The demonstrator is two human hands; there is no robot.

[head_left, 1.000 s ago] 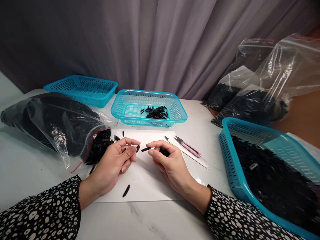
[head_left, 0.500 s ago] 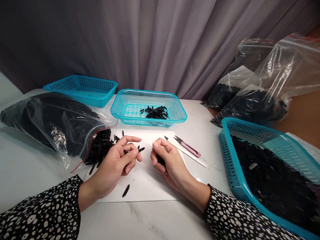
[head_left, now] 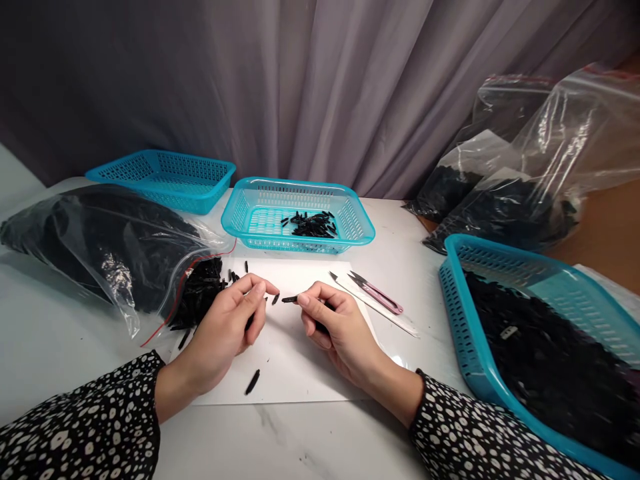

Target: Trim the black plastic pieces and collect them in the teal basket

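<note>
My right hand [head_left: 336,319] pinches a small, slender black piece [head_left: 289,299] between thumb and forefinger. More black shows in the curl of its palm, partly covered by the fingers. Facing it, my left hand [head_left: 231,319] is closed, thumb against forefinger, with a dark bit visible below the thumb. Another short black piece [head_left: 275,299] is by its fingertips; whether it is held or lies on the paper I cannot tell. Both hands are over a white sheet [head_left: 300,380], where a loose black strip [head_left: 253,382] lies near the front edge.
A zip bag [head_left: 115,253] spills black pieces [head_left: 200,293] on the left. Blue baskets stand behind: one bare [head_left: 165,203], one holding black pieces [head_left: 297,248]. Thread snips [head_left: 377,295] and tweezers [head_left: 350,283] lie right of centre. A fuller basket [head_left: 457,320] and bags [head_left: 520,200] are rightmost.
The slender black piece has passed from my left fingertips to my right thumb and forefinger. My left fingers have drawn back and curled in.
</note>
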